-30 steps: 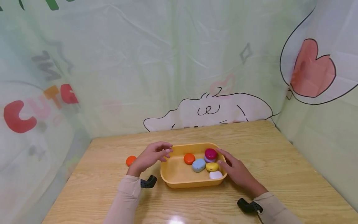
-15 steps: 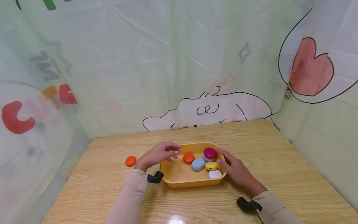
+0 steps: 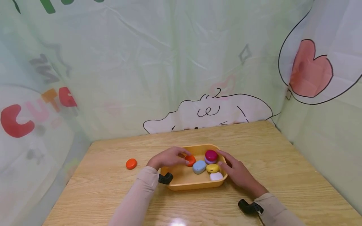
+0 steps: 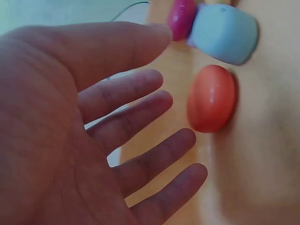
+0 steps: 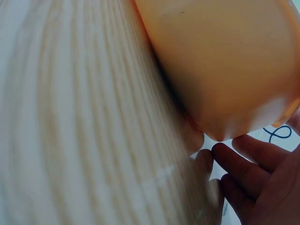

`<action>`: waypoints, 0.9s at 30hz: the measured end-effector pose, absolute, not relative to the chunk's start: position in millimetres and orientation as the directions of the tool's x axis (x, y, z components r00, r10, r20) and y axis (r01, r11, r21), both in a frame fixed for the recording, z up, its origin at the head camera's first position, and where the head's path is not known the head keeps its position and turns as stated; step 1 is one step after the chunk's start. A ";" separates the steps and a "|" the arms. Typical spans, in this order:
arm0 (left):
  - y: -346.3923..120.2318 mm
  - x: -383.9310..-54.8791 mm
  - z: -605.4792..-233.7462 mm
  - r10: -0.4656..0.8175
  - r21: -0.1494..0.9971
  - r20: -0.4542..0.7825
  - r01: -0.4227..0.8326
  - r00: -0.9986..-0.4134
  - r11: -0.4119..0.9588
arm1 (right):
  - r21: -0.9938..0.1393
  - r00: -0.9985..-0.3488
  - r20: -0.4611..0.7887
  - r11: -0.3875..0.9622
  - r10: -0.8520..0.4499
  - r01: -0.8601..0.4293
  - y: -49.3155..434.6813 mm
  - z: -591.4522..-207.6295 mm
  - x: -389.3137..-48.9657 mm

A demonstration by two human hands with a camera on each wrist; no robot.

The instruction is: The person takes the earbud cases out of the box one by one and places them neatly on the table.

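My left hand [image 3: 172, 157] is over the left part of a yellow plastic tray [image 3: 195, 186], thumb and fingers spread about a glossy orange rounded case [image 3: 190, 160]. In the left wrist view a gap shows between the fingertips [image 4: 187, 136] and this case [image 4: 213, 98]. At the tray's right end, my right hand [image 3: 240, 174] holds the wall, thumb over the rim and fingers against the outside. Inside the tray are a light-blue case [image 3: 199, 167] with a small dot, a yellow one [image 3: 212, 168] with a dark slot, a white one [image 3: 216, 176], and a magenta one [image 3: 211, 155] on a lilac one [image 3: 210, 161].
Another orange case [image 3: 131, 164] lies on the wooden table [image 3: 107, 188] left of the tray. A printed cloth backdrop [image 3: 127, 78] encloses the table's back and sides. Black wrist devices [image 3: 165, 178] sit on both sleeves.
My left hand has moved right, from the tray's left rim to around the orange case inside. The right hand stays at the tray's right end. The cases have not moved.
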State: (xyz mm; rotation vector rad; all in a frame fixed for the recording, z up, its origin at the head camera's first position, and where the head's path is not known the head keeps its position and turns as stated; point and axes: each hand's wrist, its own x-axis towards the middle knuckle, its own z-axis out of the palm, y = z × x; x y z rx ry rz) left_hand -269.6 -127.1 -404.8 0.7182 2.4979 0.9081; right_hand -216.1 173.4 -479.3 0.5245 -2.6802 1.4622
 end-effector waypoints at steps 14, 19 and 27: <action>-121.0 -281.3 -414.6 0.596 0.625 -0.230 0.353 -0.769 0.696 | -0.816 -0.948 0.187 0.496 -0.258 -0.296 172.6 -479.9 -216.2; -117.9 -284.3 -416.4 0.617 0.603 -0.229 0.388 -0.753 0.698 | -0.813 -0.944 0.198 0.494 -0.264 -0.309 173.3 -481.0 -215.5; -116.0 -283.7 -418.0 0.610 0.604 -0.231 0.380 -0.758 0.701 | -0.812 -0.942 0.201 0.492 -0.268 -0.313 173.6 -482.1 -217.4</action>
